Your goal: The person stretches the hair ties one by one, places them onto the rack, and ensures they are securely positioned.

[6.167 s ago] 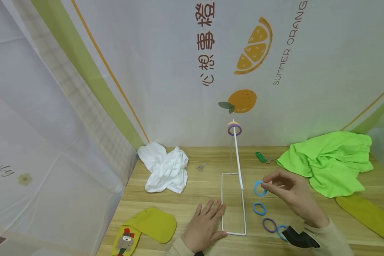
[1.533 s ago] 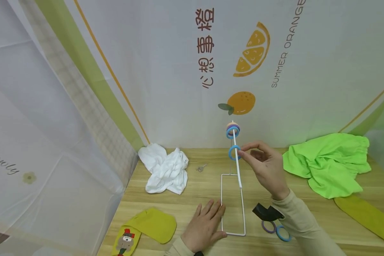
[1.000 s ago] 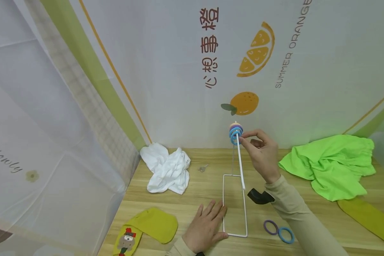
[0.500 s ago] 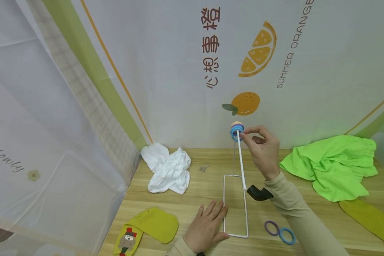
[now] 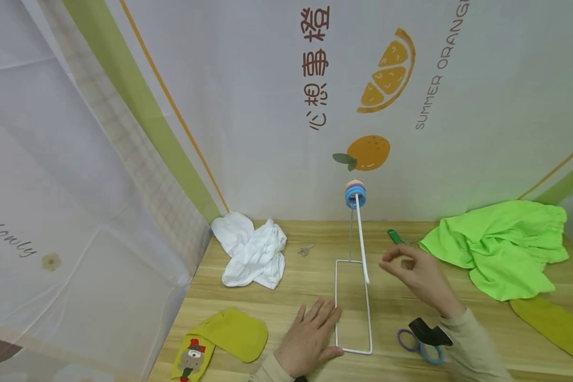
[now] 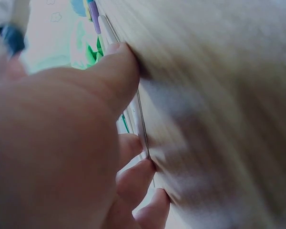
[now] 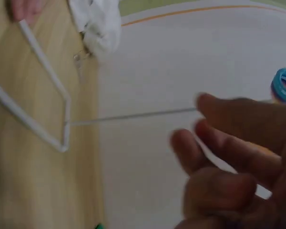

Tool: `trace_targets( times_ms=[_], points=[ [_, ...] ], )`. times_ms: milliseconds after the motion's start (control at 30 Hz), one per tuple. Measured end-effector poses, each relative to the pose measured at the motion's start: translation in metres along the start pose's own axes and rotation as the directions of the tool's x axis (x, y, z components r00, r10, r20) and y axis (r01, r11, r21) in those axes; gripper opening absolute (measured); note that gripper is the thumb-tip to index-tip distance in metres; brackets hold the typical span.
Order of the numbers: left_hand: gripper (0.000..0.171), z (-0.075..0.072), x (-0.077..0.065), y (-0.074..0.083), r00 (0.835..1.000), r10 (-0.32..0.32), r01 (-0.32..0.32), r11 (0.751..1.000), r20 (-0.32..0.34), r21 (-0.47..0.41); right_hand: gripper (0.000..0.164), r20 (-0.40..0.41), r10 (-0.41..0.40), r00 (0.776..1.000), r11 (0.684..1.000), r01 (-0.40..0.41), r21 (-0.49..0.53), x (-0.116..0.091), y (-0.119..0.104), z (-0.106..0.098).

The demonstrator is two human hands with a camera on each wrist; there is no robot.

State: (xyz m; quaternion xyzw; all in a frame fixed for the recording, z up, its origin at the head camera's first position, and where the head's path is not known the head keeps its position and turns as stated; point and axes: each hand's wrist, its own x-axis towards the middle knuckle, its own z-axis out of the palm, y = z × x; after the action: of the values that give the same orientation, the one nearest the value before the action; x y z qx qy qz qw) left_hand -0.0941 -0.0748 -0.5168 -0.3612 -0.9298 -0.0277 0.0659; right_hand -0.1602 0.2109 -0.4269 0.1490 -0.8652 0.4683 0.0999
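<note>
My left hand [image 5: 310, 339] lies flat with straight fingers on the table [image 5: 286, 297], pressing the near left corner of the white wire stand [image 5: 354, 305] at its rectangular base. My right hand [image 5: 413, 273] hangs above the table just right of the stand's rod, holding nothing, fingers loosely bent with thumb and forefinger close together. The rod rises from the base toward the far edge of the table and carries the stacked hair rings [image 5: 355, 194] at its top, blue ones below, a purple and a pale one above. Two loose rings, a purple ring [image 5: 405, 339] and a blue ring [image 5: 427, 354], lie flat and touching each other near the table's front edge, right of the base. They are behind and below my right hand, close under my right wrist, so that hand is much the nearer; my left is across the base from them. In the right wrist view the fingers [image 7: 214, 143] are blurred but plainly bare.
</note>
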Motion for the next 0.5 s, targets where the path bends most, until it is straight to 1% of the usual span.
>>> trace_targets(
  times_ms=[33,67,100,133,167,200,233,267,333,500],
  points=[
    [0.076,-0.001,0.000,0.000,1.000,-0.004,0.004,1.000,0.002,-0.004,0.007,0.106,0.005,0.994,0.998,0.001,-0.059,-0.009,0.011,-0.002],
    [0.077,-0.001,0.000,0.000,1.000,-0.007,0.007,1.000,0.005,-0.007,0.009,0.208,0.017,0.978,0.994,0.006,-0.110,-0.019,0.021,-0.004],
    [0.077,-0.003,0.000,0.001,1.000,-0.008,0.008,1.000,0.007,-0.009,0.011,0.291,0.020,0.956,0.989,0.024,-0.149,-0.028,0.031,-0.005],
    [0.077,-0.004,0.000,0.001,1.000,-0.011,0.011,1.000,0.011,-0.013,0.013,0.363,0.027,0.931,0.983,0.042,-0.180,-0.037,0.038,-0.006],
    [0.076,-0.005,0.000,0.001,1.000,-0.013,0.013,1.000,0.015,-0.017,0.015,0.418,0.035,0.908,0.979,0.053,-0.198,-0.045,0.045,-0.006],
    [0.076,-0.006,0.000,0.001,1.000,-0.016,0.016,1.000,0.019,-0.023,0.017,0.454,0.041,0.890,0.977,0.060,-0.206,-0.052,0.050,-0.005],
    [0.076,-0.006,0.000,0.001,1.000,-0.016,0.016,1.000,0.020,-0.019,0.017,0.469,0.052,0.882,0.976,0.055,-0.211,-0.059,0.054,-0.004],
    [0.076,-0.007,0.000,0.001,1.000,-0.014,0.014,1.000,0.022,-0.017,0.017,0.470,0.056,0.881,0.975,0.053,-0.216,-0.064,0.057,-0.003],
    [0.076,-0.007,0.000,0.001,1.000,-0.013,0.013,1.000,0.024,-0.018,0.015,0.454,0.056,0.889,0.974,0.052,-0.222,-0.071,0.060,0.000],
    [0.077,-0.006,0.001,0.003,1.000,-0.011,0.012,1.000,0.016,-0.007,0.022,0.419,0.052,0.906,0.973,0.047,-0.224,-0.074,0.063,0.004]
  ],
)
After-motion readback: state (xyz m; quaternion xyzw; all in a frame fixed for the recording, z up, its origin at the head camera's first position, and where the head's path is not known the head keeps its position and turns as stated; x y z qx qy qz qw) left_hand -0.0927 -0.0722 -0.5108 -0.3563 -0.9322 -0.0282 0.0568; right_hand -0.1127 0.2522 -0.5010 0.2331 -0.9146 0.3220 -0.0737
